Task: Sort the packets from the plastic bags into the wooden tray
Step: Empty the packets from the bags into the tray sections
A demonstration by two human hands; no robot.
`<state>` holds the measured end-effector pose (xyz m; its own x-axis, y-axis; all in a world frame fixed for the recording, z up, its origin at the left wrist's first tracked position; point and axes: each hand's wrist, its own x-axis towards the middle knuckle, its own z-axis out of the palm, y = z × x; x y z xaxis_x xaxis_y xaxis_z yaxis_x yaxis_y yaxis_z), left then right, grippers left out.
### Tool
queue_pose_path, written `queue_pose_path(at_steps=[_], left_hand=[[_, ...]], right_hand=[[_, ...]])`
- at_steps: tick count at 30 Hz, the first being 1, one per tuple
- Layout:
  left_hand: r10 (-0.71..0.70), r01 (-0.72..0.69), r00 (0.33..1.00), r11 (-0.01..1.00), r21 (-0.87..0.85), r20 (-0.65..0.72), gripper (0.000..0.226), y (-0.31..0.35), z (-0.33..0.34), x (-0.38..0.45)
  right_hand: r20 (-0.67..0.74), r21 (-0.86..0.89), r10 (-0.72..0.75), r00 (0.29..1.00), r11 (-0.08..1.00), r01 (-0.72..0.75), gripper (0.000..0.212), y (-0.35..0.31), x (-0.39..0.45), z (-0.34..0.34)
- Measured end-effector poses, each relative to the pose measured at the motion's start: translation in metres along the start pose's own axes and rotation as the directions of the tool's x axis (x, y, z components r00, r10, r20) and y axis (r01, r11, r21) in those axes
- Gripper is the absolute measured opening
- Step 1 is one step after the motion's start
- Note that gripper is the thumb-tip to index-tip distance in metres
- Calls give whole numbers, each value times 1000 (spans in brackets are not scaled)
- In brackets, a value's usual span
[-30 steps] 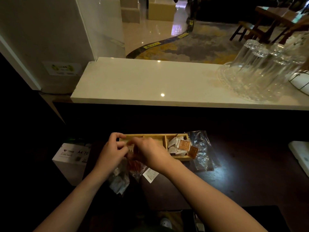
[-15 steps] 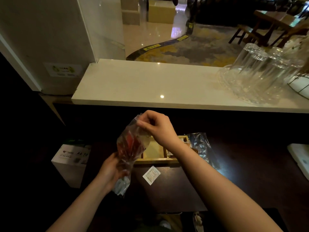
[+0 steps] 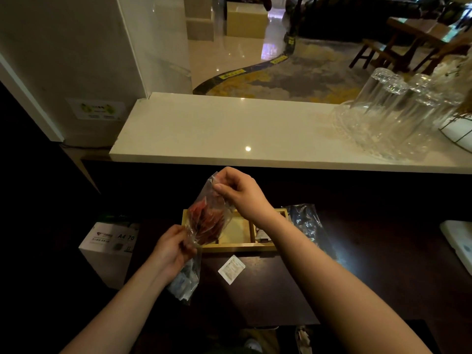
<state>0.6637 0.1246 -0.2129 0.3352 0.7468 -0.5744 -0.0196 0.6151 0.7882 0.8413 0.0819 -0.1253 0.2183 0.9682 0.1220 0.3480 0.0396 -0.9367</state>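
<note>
Nearest you, a loose white packet [image 3: 231,269] lies on the dark tabletop [image 3: 281,297]. Your left hand [image 3: 170,249] pinches the bottom of a clear plastic bag of red packets [image 3: 208,221] and your right hand [image 3: 238,194] pinches its top, holding it over the wooden tray [image 3: 240,247]. I judge you're about to empty it; next, tip its mouth into one compartment. Your right forearm hides the tray's right compartment, and the crumpled bag [image 3: 305,223] beyond is too dim to read.

Right hand [image 3: 238,194] raised, left hand [image 3: 171,247] lower, both fingers pinching.
</note>
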Motion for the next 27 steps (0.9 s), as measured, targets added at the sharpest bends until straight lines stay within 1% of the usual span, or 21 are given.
queue_pose_path(at_steps=[2, 4, 5, 7, 9, 13, 17, 21, 24, 27], left_hand=[[102, -98, 994, 991, 90, -39, 23, 5, -3, 2], [213, -196, 975, 958, 210, -60, 21, 11, -11, 3], [255, -232, 965, 941, 244, -64, 21, 15, -15, 4], [315, -288, 947, 923, 255, -71, 19, 24, -21, 4], [371, -341, 925, 905, 254, -78, 19, 32, -20, 5], [497, -434, 862, 826, 360, -101, 23, 44, -14, 5], [573, -469, 815, 735, 489, -80, 19, 52, -10, 3], [631, -536, 774, 702, 469, -60, 26, 66, 6, -4], [680, -584, 733, 632, 509, -4, 21, 73, 16, -9], [724, -628, 688, 558, 543, 53, 15, 80, 23, -13]], right_hand=[[-9, 29, 38, 999, 999, -38, 10, 4, -1, -6], [2, 65, 110, 994, 992, -110, 13, 12, -3, -13], [17, 82, 145, 989, 986, -145, 16, 16, -4, -16], [30, 80, 199, 980, 976, -201, 20, 26, -5, -18], [11, 43, 234, 972, 971, -234, 16, 36, -6, -18], [-61, 1, 281, 958, 960, -281, 9, 56, -7, -14], [-128, -64, 314, 941, 944, -323, 2, 75, -8, -11], [-167, -93, 354, 920, 923, -373, 5, 82, -9, -10], [-190, -84, 361, 913, 921, -381, 6, 86, -10, -9], [-180, -46, 371, 911, 922, -385, 4, 86, -11, -9]])
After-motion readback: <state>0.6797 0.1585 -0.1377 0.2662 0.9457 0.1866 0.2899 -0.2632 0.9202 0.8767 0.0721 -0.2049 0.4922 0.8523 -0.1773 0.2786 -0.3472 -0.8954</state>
